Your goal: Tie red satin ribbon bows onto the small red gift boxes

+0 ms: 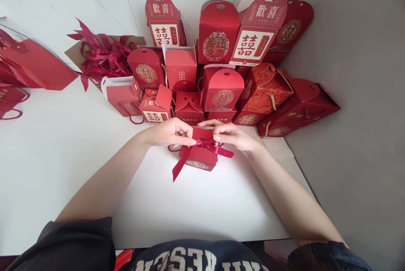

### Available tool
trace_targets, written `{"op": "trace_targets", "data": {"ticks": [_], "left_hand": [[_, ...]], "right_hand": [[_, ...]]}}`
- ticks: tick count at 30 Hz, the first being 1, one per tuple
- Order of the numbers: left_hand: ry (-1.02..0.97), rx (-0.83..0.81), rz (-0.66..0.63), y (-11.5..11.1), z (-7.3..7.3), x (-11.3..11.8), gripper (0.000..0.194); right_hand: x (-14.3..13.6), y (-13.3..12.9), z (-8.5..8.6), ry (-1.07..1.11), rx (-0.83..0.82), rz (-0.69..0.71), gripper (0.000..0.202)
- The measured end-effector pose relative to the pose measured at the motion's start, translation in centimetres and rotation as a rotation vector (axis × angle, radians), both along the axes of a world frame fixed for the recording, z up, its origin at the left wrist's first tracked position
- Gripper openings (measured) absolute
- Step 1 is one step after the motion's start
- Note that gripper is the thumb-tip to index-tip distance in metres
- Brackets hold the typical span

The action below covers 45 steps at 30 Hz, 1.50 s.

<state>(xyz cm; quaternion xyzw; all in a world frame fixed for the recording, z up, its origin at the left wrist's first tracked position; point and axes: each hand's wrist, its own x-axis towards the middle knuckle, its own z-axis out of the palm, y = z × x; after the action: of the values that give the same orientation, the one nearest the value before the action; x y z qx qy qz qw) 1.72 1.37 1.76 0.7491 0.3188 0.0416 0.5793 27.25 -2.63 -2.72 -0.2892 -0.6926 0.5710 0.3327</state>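
A small red gift box [200,158] with a gold round emblem sits on the white table in front of me. A dark red satin ribbon [181,164] is looped into a bow at the top of the box, its tails hanging to both sides. My left hand [172,132] pinches the ribbon at the bow's left side between thumb and fingers. On the other side, my right hand [232,135] pinches the ribbon's right part, index finger and thumb together. Part of the box's top lies hidden behind the fingers.
Several red gift boxes [221,93] are stacked behind my hands against the wall. A cardboard box [72,51] full of dark red ribbons stands at the back left. Red paper bags [47,66] lie at the far left. A grey wall [354,144] bounds the right side.
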Motion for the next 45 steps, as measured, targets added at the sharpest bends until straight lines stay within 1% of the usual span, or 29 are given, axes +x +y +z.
{"op": "trace_targets", "data": {"ticks": [5,8,12,17,24,27,32,34,36,38,40,42,45], "left_hand": [[0.029,0.019,-0.034,0.0,0.4,0.0,0.034],[0.02,-0.002,-0.051,0.2,0.3,-0.2,0.034],[-0.051,-0.061,-0.084,0.8,-0.6,-0.4,0.033],[-0.121,-0.099,-0.085,1.4,-1.9,-0.7,0.033],[-0.135,-0.096,-0.068,1.4,-2.1,-0.9,0.034],[-0.16,-0.133,-0.066,1.6,-2.5,-0.9,0.035],[-0.242,-0.276,-0.053,2.0,-4.1,-0.9,0.038],[-0.259,-0.308,-0.044,2.1,-4.8,-0.9,0.041],[-0.264,-0.316,-0.039,2.2,-5.2,-1.0,0.044],[-0.265,-0.322,-0.037,2.2,-5.2,-1.1,0.044],[-0.25,-0.329,-0.04,2.1,-4.8,-1.1,0.042],[-0.2,-0.326,-0.051,2.0,-4.1,-1.1,0.037],[-0.131,-0.309,-0.069,1.9,-3.3,-1.1,0.032]], "right_hand": [[0.0,0.1,-0.7,0.039,-0.024,0.021,0.034],[0.0,0.2,-1.0,0.053,-0.038,0.047,0.036],[-0.1,0.3,-1.5,0.081,-0.072,0.027,0.04],[-0.4,0.3,-2.4,0.158,-0.105,0.03,0.038],[-0.9,-0.1,-2.9,0.266,-0.225,-0.003,0.037],[-1.1,-0.3,-3.1,0.295,-0.258,-0.013,0.039],[-0.9,0.1,-3.9,0.254,-0.241,0.007,0.04],[-0.7,0.3,-4.1,0.253,-0.232,0.03,0.04],[-0.5,0.4,-4.0,0.236,-0.224,0.05,0.04],[-0.5,0.5,-3.6,0.209,-0.208,0.069,0.039],[-0.4,0.4,-2.9,0.192,-0.179,0.075,0.041],[-0.3,0.4,-2.1,0.173,-0.141,0.052,0.043],[-0.1,0.3,-1.2,0.118,-0.085,0.025,0.038]]}}
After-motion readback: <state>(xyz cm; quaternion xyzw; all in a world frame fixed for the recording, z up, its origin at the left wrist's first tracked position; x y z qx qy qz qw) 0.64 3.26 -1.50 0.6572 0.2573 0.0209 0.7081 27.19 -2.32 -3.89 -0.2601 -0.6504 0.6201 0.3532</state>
